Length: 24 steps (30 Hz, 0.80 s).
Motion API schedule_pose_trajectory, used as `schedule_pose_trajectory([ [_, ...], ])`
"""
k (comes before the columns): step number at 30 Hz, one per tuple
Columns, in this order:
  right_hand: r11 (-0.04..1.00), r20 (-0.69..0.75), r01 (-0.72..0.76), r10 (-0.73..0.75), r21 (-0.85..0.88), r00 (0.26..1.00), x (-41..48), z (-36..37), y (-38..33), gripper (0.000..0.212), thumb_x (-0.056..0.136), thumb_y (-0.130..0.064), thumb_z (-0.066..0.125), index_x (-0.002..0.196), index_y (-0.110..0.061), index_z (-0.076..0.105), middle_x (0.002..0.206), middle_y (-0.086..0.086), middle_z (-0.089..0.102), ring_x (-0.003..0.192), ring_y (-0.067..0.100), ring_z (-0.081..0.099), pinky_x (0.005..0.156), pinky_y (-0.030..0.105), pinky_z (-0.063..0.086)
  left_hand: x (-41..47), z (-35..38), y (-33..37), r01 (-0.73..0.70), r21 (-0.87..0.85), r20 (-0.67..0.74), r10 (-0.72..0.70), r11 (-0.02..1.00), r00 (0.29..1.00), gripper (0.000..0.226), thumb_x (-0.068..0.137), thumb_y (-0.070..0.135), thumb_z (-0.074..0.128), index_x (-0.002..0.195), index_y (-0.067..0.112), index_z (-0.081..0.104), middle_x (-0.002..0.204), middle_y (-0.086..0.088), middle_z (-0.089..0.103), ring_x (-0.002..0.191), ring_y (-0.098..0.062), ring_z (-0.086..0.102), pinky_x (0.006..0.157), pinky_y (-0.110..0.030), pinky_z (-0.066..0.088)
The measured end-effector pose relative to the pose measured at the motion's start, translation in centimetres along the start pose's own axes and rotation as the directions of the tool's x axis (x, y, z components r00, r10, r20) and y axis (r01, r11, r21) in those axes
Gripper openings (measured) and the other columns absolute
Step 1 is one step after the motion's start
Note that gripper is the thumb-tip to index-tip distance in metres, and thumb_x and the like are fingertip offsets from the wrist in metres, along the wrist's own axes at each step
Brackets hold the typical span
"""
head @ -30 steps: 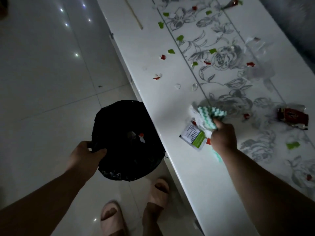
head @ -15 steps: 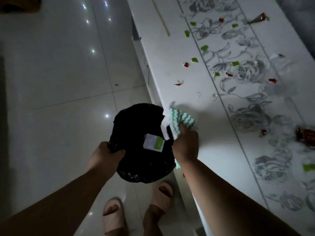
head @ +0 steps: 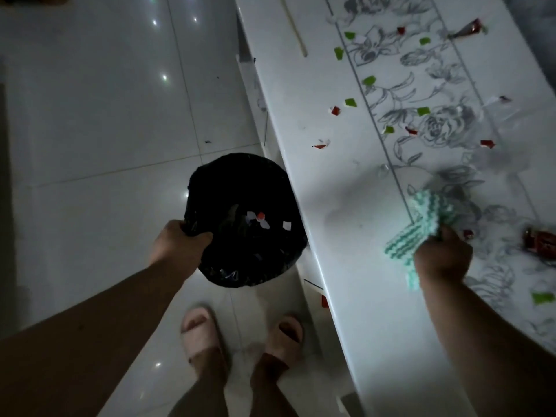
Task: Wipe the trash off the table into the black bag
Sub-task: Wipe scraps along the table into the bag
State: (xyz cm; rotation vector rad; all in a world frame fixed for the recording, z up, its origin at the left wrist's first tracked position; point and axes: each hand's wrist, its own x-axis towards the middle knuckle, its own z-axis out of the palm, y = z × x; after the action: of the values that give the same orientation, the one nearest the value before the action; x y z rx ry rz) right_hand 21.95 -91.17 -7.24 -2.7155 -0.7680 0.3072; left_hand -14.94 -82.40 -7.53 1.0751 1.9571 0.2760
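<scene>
Left hand (head: 177, 243) is clenched on the near rim of the black bag (head: 245, 219), fingers curled over the edge, holding its mouth open just beside the table's long edge and below the tabletop. Inside the bag, a few white scraps and one red bit (head: 260, 216) show against the dark lining. Over to the right hand (head: 442, 260): it's closed around a green-and-white striped cloth (head: 421, 227), bunched in the fist, the loose end fanning out toward the bag side and lying on the white table (head: 346, 266); the cloth is blurred, so its far edge is hard to read. Just to the right of that hand, a dark red wrapper (head: 540, 240) sits on the floral pattern, with a small red scrap (head: 467, 234) between the two. A green scrap (head: 542, 297) lies nearer the person, beside the right forearm. Further up the table the litter is scattered: green scraps (head: 349, 102), red scraps (head: 335, 110), a thin wooden stick (head: 296, 31) near the far end, and a red cone-shaped wrapper (head: 466, 29) at the far right. Down below, two feet in pale pink slippers (head: 200, 329) stand on the glossy tiled floor (head: 90, 115), close to the table.
</scene>
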Motion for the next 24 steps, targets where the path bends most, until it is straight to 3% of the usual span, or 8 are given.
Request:
schedule_pose_trajectory([
  [4, 0.983, 0.220, -0.183, 0.182, -0.015, 0.958, 3.1, 1.1, 0.9, 0.034, 0.088, -0.018, 0.046, 0.112, 0.002, 0.059, 0.113, 0.027, 0.062, 0.106, 0.042, 0.056, 0.087, 0.037, 0.045, 3.1, -0.2, 1.1, -0.026, 0.016, -0.026, 0.026, 1.000, 0.999, 0.032, 0.078, 0.025, 0.067, 0.059, 0.027, 0.042, 0.061, -0.003, 0.056, 0.064, -0.033, 0.062, 0.068, -0.047, 0.055],
  [8, 0.981, 0.138, -0.066, 0.092, -0.185, 0.986, 4.9, 3.6, -2.2, 0.044, 0.095, -0.028, 0.042, 0.114, 0.010, 0.055, 0.117, 0.037, 0.055, 0.111, 0.047, 0.049, 0.095, 0.042, 0.038, 6.1, -0.5, 2.0, -0.069, 0.055, -0.026, 0.071, 0.996, 0.997, 0.032, 0.077, 0.029, 0.067, 0.057, 0.027, 0.042, 0.058, 0.000, 0.056, 0.058, -0.029, 0.061, 0.064, -0.045, 0.055],
  [12, 0.968, 0.083, -0.168, 0.185, -0.185, 0.979, 7.0, 5.4, -5.9, 0.043, 0.094, -0.026, 0.039, 0.119, 0.006, 0.056, 0.127, 0.030, 0.052, 0.123, 0.043, 0.044, 0.103, 0.041, 0.033, 8.7, -1.0, 2.9, -0.096, 0.054, 0.011, 0.095, 0.994, 0.995, 0.030, 0.078, 0.030, 0.067, 0.059, 0.025, 0.044, 0.061, 0.002, 0.056, 0.060, -0.028, 0.061, 0.068, -0.048, 0.056],
  [15, 0.963, 0.103, -0.232, 0.247, -0.138, 0.963, 7.4, 5.2, -7.3, 0.035, 0.090, -0.017, 0.044, 0.115, 0.000, 0.061, 0.127, 0.021, 0.056, 0.123, 0.037, 0.047, 0.102, 0.036, 0.034, 10.2, -1.5, 3.5, -0.088, 0.061, 0.053, 0.085, 0.994, 0.995, 0.026, 0.077, 0.036, 0.067, 0.096, 0.020, 0.059, 0.075, 0.003, 0.058, 0.076, -0.029, 0.064, 0.074, -0.043, 0.056],
  [17, 0.969, 0.114, -0.227, 0.237, -0.093, 0.965, 7.4, 5.1, -8.1, 0.030, 0.089, -0.012, 0.046, 0.110, 0.002, 0.063, 0.122, 0.022, 0.058, 0.118, 0.037, 0.051, 0.098, 0.035, 0.037, 11.0, -1.9, 3.8, -0.067, 0.054, 0.069, 0.063, 0.996, 0.996, 0.048, 0.077, 0.038, 0.068, 0.117, 0.015, 0.055, 0.083, 0.000, 0.060, 0.083, -0.030, 0.064, 0.075, -0.042, 0.056],
  [20, 0.984, 0.192, -0.178, 0.177, -0.012, 0.965, 7.0, 5.9, -10.2, 0.027, 0.089, -0.008, 0.046, 0.108, 0.000, 0.063, 0.119, 0.022, 0.059, 0.114, 0.036, 0.052, 0.080, 0.024, 0.040, 11.9, -2.2, 4.1, -0.076, 0.052, 0.070, 0.072, 0.996, 0.995, 0.051, 0.076, 0.040, 0.068, 0.118, 0.015, 0.055, 0.091, -0.004, 0.064, 0.083, -0.030, 0.065, 0.073, -0.040, 0.055],
  [22, 0.995, 0.222, -0.093, 0.098, -0.034, 0.970, 6.9, 7.0, -12.2, 0.030, 0.089, -0.005, 0.043, 0.114, 0.000, 0.059, 0.119, 0.026, 0.057, 0.111, 0.037, 0.053, 0.056, 0.013, 0.026, 12.4, -2.3, 4.4, -0.086, 0.043, 0.069, 0.082, 0.995, 0.994, 0.050, 0.075, 0.040, 0.068, 0.116, 0.016, 0.055, 0.089, -0.003, 0.065, 0.082, -0.029, 0.066, 0.070, -0.038, 0.055],
  [24, 0.998, 0.215, -0.046, 0.056, -0.052, 0.975, 7.0, 8.1, -13.5, 0.034, 0.087, -0.004, 0.042, 0.118, -0.003, 0.056, 0.122, 0.026, 0.055, 0.111, 0.037, 0.053, 0.054, 0.012, 0.018, 12.9, -2.3, 4.6, -0.090, 0.023, 0.070, 0.088, 0.996, 0.994, 0.046, 0.074, 0.039, 0.069, 0.113, 0.018, 0.056, 0.081, 0.004, 0.061, 0.079, -0.026, 0.065, 0.070, -0.037, 0.055],
])
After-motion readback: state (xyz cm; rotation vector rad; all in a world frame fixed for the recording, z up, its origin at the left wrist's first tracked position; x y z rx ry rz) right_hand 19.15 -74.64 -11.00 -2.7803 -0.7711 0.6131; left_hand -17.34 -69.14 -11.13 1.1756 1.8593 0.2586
